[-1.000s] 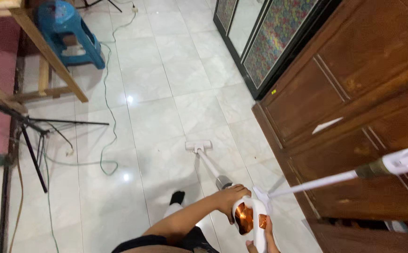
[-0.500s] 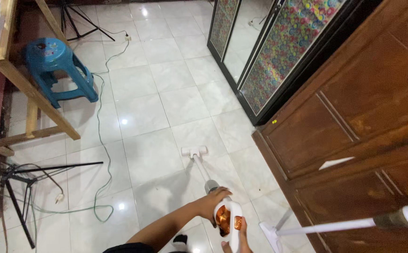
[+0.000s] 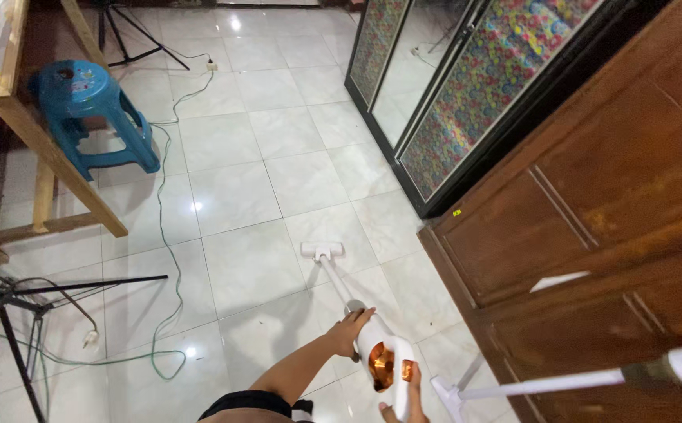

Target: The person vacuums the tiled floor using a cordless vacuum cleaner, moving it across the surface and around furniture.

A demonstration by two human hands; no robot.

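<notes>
White tiled floor (image 3: pixel 231 188), wooden cabinet (image 3: pixel 591 219) at right. Stick vacuum (image 3: pixel 380 356) runs long axis forward, floor head (image 3: pixel 322 251) ahead. Left hand (image 3: pixel 349 330) fingers curled over body; right hand (image 3: pixel 403 403) wraps handle, nearer.

A small yellow sticker (image 3: pixel 457 212) sits on the cabinet corner — up and right of the left hand (image 3: pixel 349 333).

White stick vacuum cleaner (image 3: pixel 372 345) with an orange-lit body sits lower centre of frame, tube tilted up and away, its flat white floor head (image 3: pixel 322 251) resting on the pale tiles mid-frame.
</notes>
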